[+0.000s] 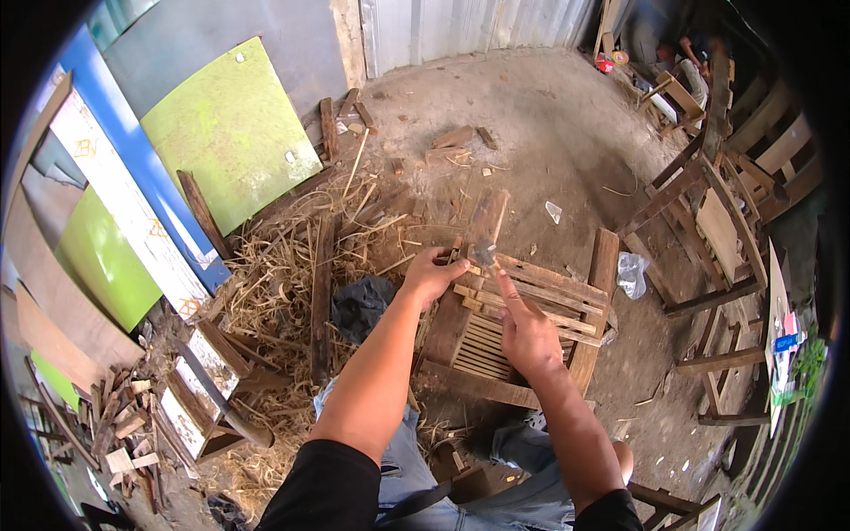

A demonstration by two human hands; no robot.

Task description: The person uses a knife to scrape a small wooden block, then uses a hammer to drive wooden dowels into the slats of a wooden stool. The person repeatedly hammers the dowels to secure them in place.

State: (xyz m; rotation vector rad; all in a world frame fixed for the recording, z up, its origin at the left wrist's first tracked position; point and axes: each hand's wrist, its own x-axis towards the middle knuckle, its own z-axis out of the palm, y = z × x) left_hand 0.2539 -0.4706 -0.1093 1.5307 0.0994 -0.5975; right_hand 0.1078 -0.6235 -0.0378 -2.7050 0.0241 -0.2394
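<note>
Apparently part-built, the frame [478, 382] lies directly in front, near slats [482, 350] in place; paler strips [553, 323] cross it, seemingly left to fix; the right hand [531, 338] grips a hammer [482, 255]; the left hand [428, 278] is at the far-left corner, its hold unclear.

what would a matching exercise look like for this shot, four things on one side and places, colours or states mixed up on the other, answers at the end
Column 1
1. left hand
2. right hand
3. clear plastic bag
4. large flat panel at the upper left

Column 2
A. on the ground, right of the slatted wooden frame
B. wrapped around the handle of the hammer
C. lime green
D. at the frame, thumb close to the hammer's head

Right pairs: 1-D, 2-B, 3-A, 4-C
</note>
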